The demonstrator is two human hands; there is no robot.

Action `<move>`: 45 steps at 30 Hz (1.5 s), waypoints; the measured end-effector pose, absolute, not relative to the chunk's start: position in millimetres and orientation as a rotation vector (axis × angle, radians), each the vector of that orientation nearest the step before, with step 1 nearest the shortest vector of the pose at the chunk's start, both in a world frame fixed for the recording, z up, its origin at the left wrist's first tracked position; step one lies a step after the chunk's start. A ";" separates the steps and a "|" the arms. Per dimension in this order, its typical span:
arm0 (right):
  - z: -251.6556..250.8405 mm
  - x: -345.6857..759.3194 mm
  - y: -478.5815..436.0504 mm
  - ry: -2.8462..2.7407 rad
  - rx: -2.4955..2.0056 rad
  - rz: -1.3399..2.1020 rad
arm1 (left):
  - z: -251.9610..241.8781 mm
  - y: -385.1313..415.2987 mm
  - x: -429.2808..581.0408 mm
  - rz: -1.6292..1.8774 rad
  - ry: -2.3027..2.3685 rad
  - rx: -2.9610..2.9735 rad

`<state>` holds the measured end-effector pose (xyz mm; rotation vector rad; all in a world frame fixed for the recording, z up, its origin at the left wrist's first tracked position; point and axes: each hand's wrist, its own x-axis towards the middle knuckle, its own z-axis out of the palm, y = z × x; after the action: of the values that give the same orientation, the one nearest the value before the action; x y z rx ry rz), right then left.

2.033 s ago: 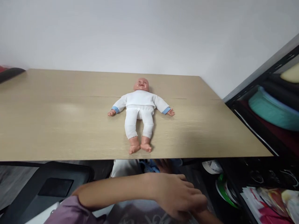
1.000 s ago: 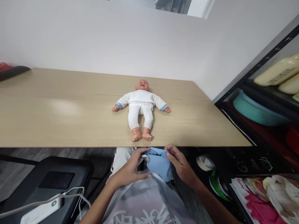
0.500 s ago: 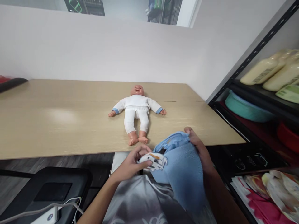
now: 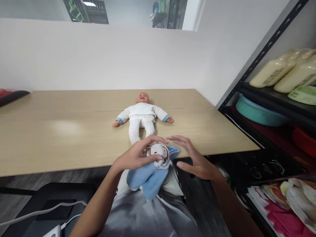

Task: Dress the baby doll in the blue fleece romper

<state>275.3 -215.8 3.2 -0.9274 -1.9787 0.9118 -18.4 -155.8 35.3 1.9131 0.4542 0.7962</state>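
A baby doll (image 4: 142, 118) in a white top and white trousers lies on its back on the light wooden table (image 4: 61, 131), head toward the wall. My left hand (image 4: 134, 155) grips a light blue fleece garment (image 4: 148, 172) with a white cartoon patch, held at the table's near edge just in front of the doll's feet. My right hand (image 4: 191, 158) hovers beside the garment on the right, fingers spread and holding nothing.
A black metal shelf (image 4: 269, 98) stands at the right with cream bottles (image 4: 283, 70), a teal basin (image 4: 259, 113) and bright packets (image 4: 283, 204) below. A black chair (image 4: 37, 204) with a white cable sits lower left. A dark object (image 4: 12, 95) lies at the table's far left.
The blue garment came up out of the bag on my lap to the table's edge. My right hand let go of it and opened; my left hand keeps hold.
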 end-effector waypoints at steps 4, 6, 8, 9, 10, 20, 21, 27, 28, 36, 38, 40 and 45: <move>10.4 254.4 -190.4 -2.080 -0.726 1.329 | 53.9 -150.7 -16.0 0.684 0.345 1.915; 8.7 248.3 -180.0 -1.967 -0.759 1.429 | 59.0 -151.4 -20.7 0.626 0.388 1.921; 7.9 245.8 -174.8 -1.809 -0.838 1.435 | 59.5 -152.8 -27.8 0.608 0.448 1.909; 8.6 245.7 -174.3 -1.749 -0.868 1.410 | 58.0 -153.4 -31.6 0.605 0.490 1.903; 10.1 246.2 -175.0 -1.706 -0.885 1.378 | 55.7 -153.8 -35.3 0.602 0.539 1.901; 45.4 253.6 -178.8 -1.824 -0.639 0.967 | 37.3 -133.6 -59.7 0.593 0.521 2.003; 47.9 253.9 -176.1 -1.819 -0.632 0.974 | 36.6 -130.5 -60.8 0.649 0.490 1.981; 46.7 249.7 -157.6 -1.721 -0.917 1.073 | 27.2 -124.7 -53.8 0.732 0.615 1.717; 45.6 247.8 -155.3 -1.705 -0.953 1.054 | 26.1 -125.8 -51.6 0.693 0.625 1.699; 57.6 234.6 -155.7 -1.846 -0.939 1.074 | 32.4 -131.3 -50.9 0.566 0.708 1.903; 60.0 234.6 -154.6 -1.833 -0.953 1.099 | 35.0 -129.7 -55.2 0.514 0.783 1.963; 58.5 234.9 -149.8 -1.845 -0.974 1.142 | 36.2 -127.9 -59.5 0.510 0.779 1.987; 40.1 225.5 -134.1 -2.113 -0.933 1.253 | 29.4 -120.9 -62.3 0.783 0.557 1.937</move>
<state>225.5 -134.1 40.1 -0.9329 -2.1127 1.2530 -62.3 -120.9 29.4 1.9371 0.5569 0.7828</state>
